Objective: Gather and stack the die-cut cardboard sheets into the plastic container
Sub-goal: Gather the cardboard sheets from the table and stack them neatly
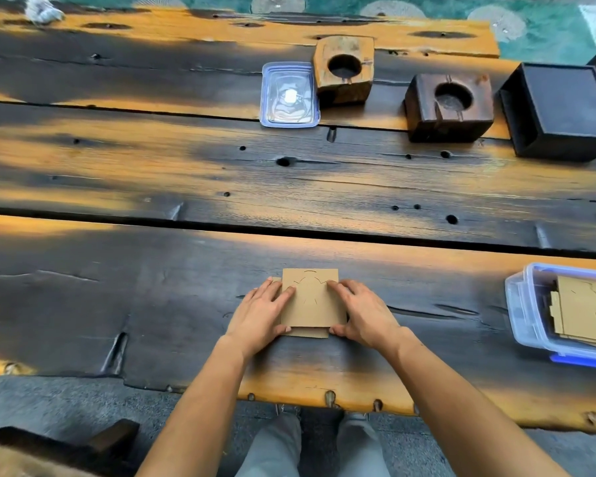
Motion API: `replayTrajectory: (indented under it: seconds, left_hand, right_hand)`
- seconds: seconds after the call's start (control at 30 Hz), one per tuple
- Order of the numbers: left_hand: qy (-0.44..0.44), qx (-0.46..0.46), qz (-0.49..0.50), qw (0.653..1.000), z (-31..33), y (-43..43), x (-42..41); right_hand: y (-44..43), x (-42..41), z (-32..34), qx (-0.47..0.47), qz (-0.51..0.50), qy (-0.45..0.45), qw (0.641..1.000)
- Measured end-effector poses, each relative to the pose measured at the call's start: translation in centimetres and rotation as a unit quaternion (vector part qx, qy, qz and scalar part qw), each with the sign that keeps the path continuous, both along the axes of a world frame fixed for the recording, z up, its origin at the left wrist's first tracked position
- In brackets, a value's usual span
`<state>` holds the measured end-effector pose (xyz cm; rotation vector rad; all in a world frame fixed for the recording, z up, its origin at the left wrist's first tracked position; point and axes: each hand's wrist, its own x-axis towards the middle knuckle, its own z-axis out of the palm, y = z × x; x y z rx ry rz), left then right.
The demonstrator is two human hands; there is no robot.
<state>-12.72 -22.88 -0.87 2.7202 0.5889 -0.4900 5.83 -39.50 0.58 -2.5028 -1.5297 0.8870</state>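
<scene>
Both bare arms reach forward from the bottom of the view, wrists nearly straight. The left hand [262, 313] lies palm down, fingers together and pointing up and to the right, thumb tucked low toward the body. The right hand [362, 313] mirrors it — fingers pointing up and to the left, thumb low too. The fingertips of the two hands point at each other, near but apart — neither hand makes a fist
</scene>
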Motion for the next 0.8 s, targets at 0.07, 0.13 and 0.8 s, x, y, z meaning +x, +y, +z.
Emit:
replayTrajectory:
  seconds: [0.07, 0.13, 0.8]
  left_hand:
    - [0.003, -0.003, 0.002, 1.0, -0.1, 0.5, -0.5]
    - [0.007, -0.006, 0.003, 1.0, -0.3, 1.0, -1.0]
    - [0.018, -0.028, 0.003, 0.999, -0.8, 2.0, -2.8]
  right_hand:
    - [0.5, -0.5, -0.1, -0.003, 0.001, 0.001, 1.0]
    - [0.9, -1.1, -0.3, -0.004, 0.001, 0.0, 1.0]
    - [1.5, -3.7, -1.7, -0.011, -0.015, -0.002, 1.0]
